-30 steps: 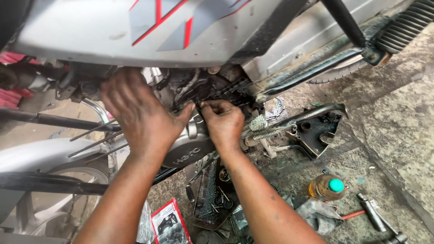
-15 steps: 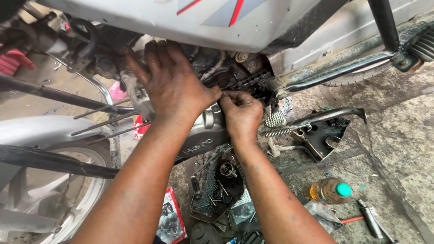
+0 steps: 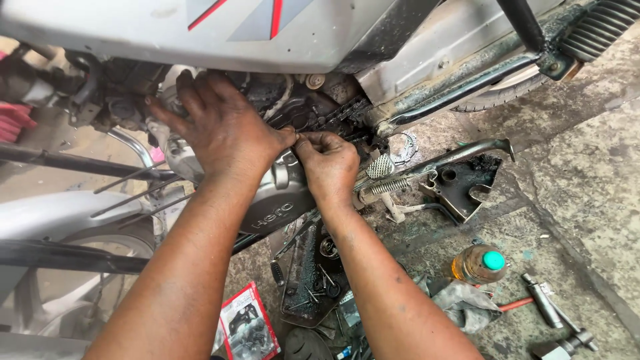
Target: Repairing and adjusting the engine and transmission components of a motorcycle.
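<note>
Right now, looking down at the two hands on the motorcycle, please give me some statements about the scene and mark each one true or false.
1. The left hand lies spread over the engine. True.
2. The right hand holds the small bottle. False: the bottle with the green cap stands alone on the ground, and the right hand is pinched at the greasy chain area.
3. A tray of small parts sits on the ground below the engine. True.
4. The two hands are far apart. False: they meet, thumb to fingers, at the engine.
5. A hammer lies near the bottle. True.
</note>
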